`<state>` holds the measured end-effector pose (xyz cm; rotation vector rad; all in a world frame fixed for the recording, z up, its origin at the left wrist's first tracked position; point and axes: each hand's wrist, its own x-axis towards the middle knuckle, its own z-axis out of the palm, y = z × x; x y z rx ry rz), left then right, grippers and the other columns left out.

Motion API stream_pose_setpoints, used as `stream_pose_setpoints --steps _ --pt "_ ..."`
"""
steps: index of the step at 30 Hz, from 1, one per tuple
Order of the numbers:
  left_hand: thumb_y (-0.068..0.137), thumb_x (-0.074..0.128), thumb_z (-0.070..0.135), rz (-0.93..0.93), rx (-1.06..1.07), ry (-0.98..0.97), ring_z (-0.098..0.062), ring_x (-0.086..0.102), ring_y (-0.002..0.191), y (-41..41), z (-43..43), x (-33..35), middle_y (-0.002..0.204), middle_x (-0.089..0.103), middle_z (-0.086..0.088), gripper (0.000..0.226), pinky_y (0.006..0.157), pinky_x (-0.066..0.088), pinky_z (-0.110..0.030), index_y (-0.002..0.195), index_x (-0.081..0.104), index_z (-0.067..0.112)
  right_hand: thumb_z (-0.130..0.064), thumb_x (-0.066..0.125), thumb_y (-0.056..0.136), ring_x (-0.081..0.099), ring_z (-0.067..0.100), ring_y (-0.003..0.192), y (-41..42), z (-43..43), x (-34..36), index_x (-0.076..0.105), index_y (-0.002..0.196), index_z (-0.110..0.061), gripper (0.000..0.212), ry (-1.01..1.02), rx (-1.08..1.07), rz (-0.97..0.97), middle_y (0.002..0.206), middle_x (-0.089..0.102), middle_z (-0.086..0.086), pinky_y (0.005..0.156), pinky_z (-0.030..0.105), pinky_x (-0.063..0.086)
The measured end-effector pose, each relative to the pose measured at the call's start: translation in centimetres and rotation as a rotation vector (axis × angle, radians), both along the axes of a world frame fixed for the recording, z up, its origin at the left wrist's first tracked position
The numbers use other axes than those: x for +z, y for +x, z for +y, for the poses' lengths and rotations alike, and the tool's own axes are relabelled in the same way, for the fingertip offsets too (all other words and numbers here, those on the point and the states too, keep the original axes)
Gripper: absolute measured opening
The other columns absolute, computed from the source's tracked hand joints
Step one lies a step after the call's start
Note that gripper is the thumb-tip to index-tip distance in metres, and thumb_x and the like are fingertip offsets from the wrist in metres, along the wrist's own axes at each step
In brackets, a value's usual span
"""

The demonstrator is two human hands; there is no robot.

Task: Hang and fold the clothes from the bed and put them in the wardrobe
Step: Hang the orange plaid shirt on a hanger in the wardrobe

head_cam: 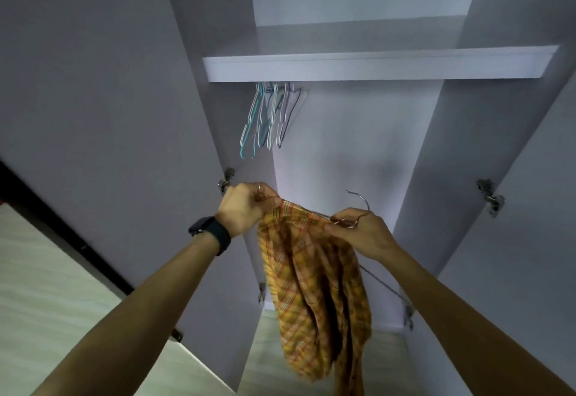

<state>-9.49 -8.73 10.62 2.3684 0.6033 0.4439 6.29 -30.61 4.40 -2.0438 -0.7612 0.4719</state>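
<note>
Fabric is the whole story here: the plaid shirt [311, 286], woven in orange and yellow checks, hangs in loose folds between the two hands and well below them, in front of the open wardrobe [343, 133]. The left hand [246, 208] has its fingers curled and pinches one shoulder edge of the cloth. The right hand [361, 233] is clamped on the other shoulder together with a thin wire hanger [364, 200], whose hook rises just above its knuckles while a length of its frame shows under the forearm.

The shirt looks light, soft and entirely limp, so it should take whatever shape its support gives it. It will likely slip off smooth wire unless both shoulders sit squarely. The collar and shoulder seams seem the best places to hold, since the cloth is doubled there and will not stretch. The hanger looks slim and springy, easy to bend, and is best held at the neck below the hook.

Above the left hand, a bunch of empty hangers [271, 118] in teal, white and blue coated wire hangs under a flat, smooth white shelf [374, 66]. A dark watch [212, 233] bands the left wrist.
</note>
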Motion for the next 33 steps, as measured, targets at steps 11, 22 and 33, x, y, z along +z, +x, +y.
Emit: stream_pose_setpoints --steps 11,22,33 --pt "0.073 0.087 0.037 0.393 0.01 -0.166 -0.017 0.073 0.085 5.8 2.9 3.8 0.092 0.076 -0.001 0.029 0.08 0.06 -0.028 0.092 0.079 0.017 -0.01 0.06 0.098 0.055 -0.003 0.046 0.1 -5.6 1.7 0.072 0.097 -0.02 0.016 0.268 -0.136 0.005 0.071 0.074 -0.002 0.047 0.008 0.038" --pt "0.077 0.085 0.029 0.266 0.002 -0.371 -0.015 0.07 0.094 7.2 1.9 3.4 0.095 0.076 0.0 0.023 0.068 0.057 -0.017 0.095 0.079 0.015 -0.001 0.064 0.091 0.052 0.0 0.042 -2.5 -7.3 2.2 0.079 0.083 -0.016 0.023 0.406 -0.162 -0.015 0.063 0.072 0.001 0.044 0.008 0.037" --pt "0.073 0.086 0.029 0.15 -0.223 -0.544 -0.011 0.069 0.097 6.1 -3.3 6.5 0.096 0.078 0.002 0.026 0.068 0.055 -0.019 0.095 0.081 0.015 -0.014 0.067 0.09 0.067 0.009 0.064 -3.2 0.7 3.4 0.08 0.078 -0.021 0.018 0.218 -0.073 -0.103 0.07 0.074 -0.01 0.063 0.023 0.053"
